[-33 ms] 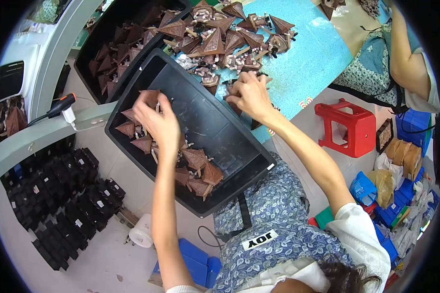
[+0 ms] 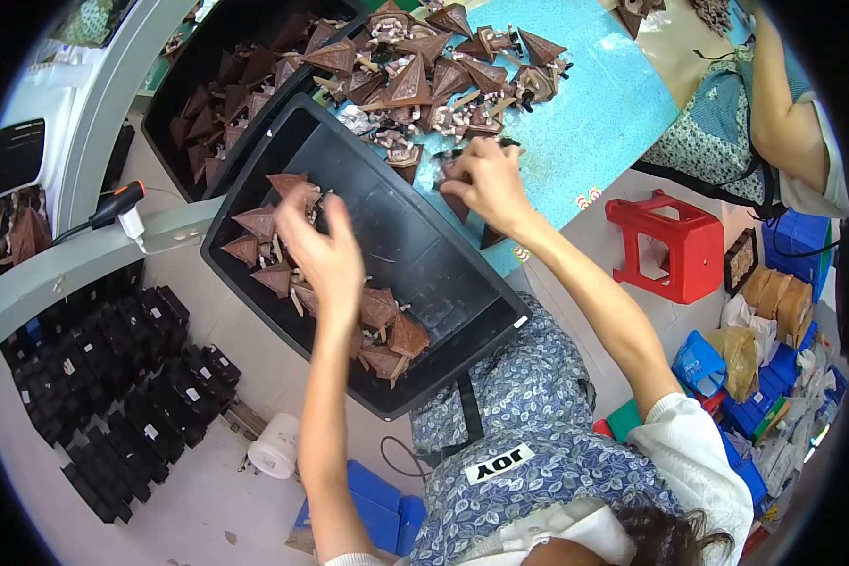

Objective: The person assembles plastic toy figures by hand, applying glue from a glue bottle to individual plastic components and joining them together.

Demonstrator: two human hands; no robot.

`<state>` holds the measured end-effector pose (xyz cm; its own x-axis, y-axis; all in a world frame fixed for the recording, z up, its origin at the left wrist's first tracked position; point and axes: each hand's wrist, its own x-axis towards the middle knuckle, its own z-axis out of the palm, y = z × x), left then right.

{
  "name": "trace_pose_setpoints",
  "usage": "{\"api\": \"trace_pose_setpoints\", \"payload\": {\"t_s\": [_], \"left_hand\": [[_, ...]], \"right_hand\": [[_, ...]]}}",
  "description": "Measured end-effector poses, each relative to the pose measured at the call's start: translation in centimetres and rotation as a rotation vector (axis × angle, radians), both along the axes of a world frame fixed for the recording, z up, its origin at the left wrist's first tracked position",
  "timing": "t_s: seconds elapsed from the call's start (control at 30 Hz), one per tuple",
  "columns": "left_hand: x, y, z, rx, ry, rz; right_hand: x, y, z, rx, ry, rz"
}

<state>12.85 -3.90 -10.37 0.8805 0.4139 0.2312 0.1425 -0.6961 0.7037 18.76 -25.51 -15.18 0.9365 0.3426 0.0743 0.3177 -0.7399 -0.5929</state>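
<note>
Resting under left hand (image 2: 323,250) fingers, brown pieces (image 2: 272,247); black tray (image 2: 415,245)

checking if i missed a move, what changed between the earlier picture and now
Nothing visibly changed. The left hand hovers over the brown pyramid-shaped pieces in the black tray, just as before, and the right hand rests on a brown piece at the edge of the pile on the blue table. Tray and pile lie as they did.

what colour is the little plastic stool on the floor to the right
Red. The stool shows plainly in the head view, beside the turquoise table.
</note>
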Motion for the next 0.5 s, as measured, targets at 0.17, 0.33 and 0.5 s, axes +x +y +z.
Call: {"api": "trace_pose_setpoints", "payload": {"t_s": [0.17,0.33,0.5], "left_hand": [[-4.3,-8.8,3.8,-0.819,0.037,-0.047],[-2.4,-8.1,6.2,-1.545,-0.059,0.236],[-3.3,-6.2,7.9,-1.455,0.326,0.06]], "right_hand": [[-2.6,-0.4,7.5,0.603,0.35,-0.324],[-6.3,0.3,12.9,0.903,0.242,-0.32],[-5.7,-0.1,13.7,0.667,0.612,-0.059]]}}
